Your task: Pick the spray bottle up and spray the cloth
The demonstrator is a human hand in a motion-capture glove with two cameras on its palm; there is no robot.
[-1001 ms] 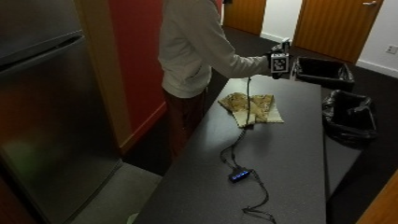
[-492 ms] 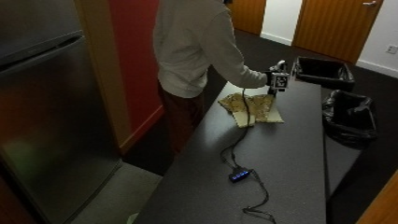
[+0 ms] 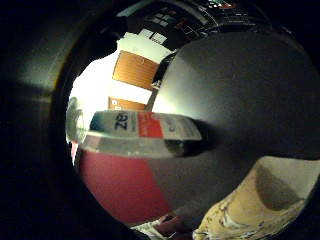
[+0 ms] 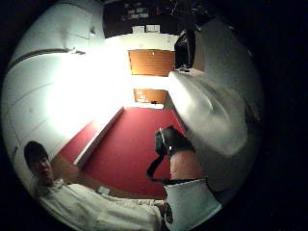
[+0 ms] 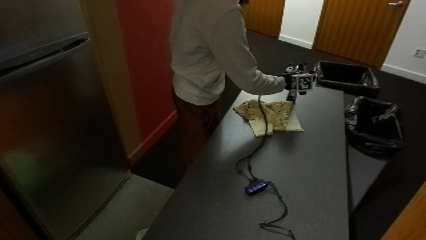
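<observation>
My gloved right hand (image 5: 297,81) is stretched out over the dark table (image 5: 313,165), just past the far edge of the cloth (image 5: 269,116). The cloth is yellowish and patterned and lies crumpled and flat on the table. In the little finger side palm view, the spray bottle (image 3: 140,132), pale with a white and red label, is close in front of the palm. Its base meets the table (image 3: 240,85), with the cloth (image 3: 250,210) beside it. The hand hides the bottle in the outside view. Whether the hand holds the bottle is not visible.
Two black lined bins (image 5: 345,77) (image 5: 373,124) stand along the table's right side. A grey fridge (image 5: 53,125) and a red wall (image 5: 143,65) lie to the left, behind the person. Bare tabletop stretches from the cloth toward the near end.
The person has leaned in over the table. The gloved hand has come down from higher up to just above the far edge of the cloth.
</observation>
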